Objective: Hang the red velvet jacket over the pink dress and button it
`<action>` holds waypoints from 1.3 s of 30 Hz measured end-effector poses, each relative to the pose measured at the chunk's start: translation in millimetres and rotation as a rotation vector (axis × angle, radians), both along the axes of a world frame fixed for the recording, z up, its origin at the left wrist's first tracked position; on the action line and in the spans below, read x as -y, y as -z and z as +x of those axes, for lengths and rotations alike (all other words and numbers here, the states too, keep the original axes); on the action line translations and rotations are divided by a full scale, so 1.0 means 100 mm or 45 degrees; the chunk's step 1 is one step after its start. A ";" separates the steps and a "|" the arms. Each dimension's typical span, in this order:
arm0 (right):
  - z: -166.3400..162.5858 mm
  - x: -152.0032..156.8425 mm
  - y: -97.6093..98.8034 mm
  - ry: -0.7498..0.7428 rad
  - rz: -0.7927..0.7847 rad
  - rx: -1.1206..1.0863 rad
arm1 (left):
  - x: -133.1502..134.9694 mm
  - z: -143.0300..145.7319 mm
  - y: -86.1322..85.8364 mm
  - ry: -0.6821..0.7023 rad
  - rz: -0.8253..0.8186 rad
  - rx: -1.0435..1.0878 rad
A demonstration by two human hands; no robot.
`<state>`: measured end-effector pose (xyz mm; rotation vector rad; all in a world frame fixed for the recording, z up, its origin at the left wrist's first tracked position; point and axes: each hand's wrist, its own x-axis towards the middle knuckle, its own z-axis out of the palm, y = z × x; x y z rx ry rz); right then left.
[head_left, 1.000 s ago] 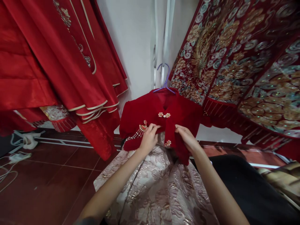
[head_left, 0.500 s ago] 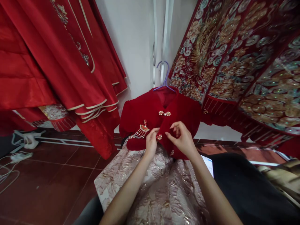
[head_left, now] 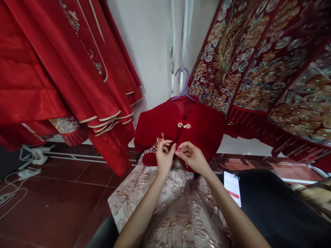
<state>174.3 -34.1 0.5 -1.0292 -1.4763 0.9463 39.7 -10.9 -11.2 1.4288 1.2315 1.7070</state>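
A red velvet jacket (head_left: 209, 129) with a V neck hangs on a purple hanger (head_left: 185, 91) in front of me. My right hand (head_left: 193, 157) pinches a small beaded flower clasp (head_left: 179, 150) at the jacket's front edge. Close beside it, the curled fingers of my left hand (head_left: 164, 159) meet the same edge; what lies between them is hidden. Above both hands, a pearl-and-gold flower fastener (head_left: 184, 125) joins the front. A beaded tassel ornament (head_left: 162, 135) is partly covered by my left hand.
Pale brocade fabric (head_left: 176, 213) spreads below the jacket. A lit phone (head_left: 232, 189) lies on a black surface (head_left: 269, 206) at right. Red satin garments (head_left: 64, 69) hang left, an embroidered garment (head_left: 248, 69) right. White cables (head_left: 15, 193) trail on the tiled floor (head_left: 67, 199).
My right hand has moved left and closed on the clasp. My left hand has shifted beside it, its fingers now curled over part of the tassel ornament. More of the phone shows.
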 end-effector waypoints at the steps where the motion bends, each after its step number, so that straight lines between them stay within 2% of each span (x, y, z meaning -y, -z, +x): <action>1: 0.00 0.00 0.00 0.003 -0.005 -0.015 | -0.03 -0.02 -0.01 -0.096 0.036 -0.069; 3: 0.01 -0.01 -0.01 -0.016 -0.021 -0.037 | -0.10 -0.08 -0.03 -0.201 0.072 -0.125; 4: 0.01 -0.01 0.00 -0.029 -0.026 -0.052 | -0.14 -0.11 -0.04 -0.185 0.066 -0.114; 9: -0.05 -0.03 0.05 -0.021 -0.028 -0.150 | -0.25 -0.21 -0.01 0.053 0.025 0.073; 14: -0.18 -0.14 0.07 0.149 0.040 -0.221 | -0.22 -0.25 -0.02 0.177 -0.011 0.238; 21: -0.38 -0.36 -0.03 0.262 0.211 -0.011 | -0.17 -0.26 -0.09 0.136 -0.021 0.275; 30: -0.42 -0.38 0.03 0.361 0.217 -0.022 | -0.28 -0.27 -0.06 0.179 -0.063 0.305; 39: -0.44 -0.40 -0.01 0.357 0.262 0.071 | -0.28 -0.32 -0.01 0.166 -0.036 0.218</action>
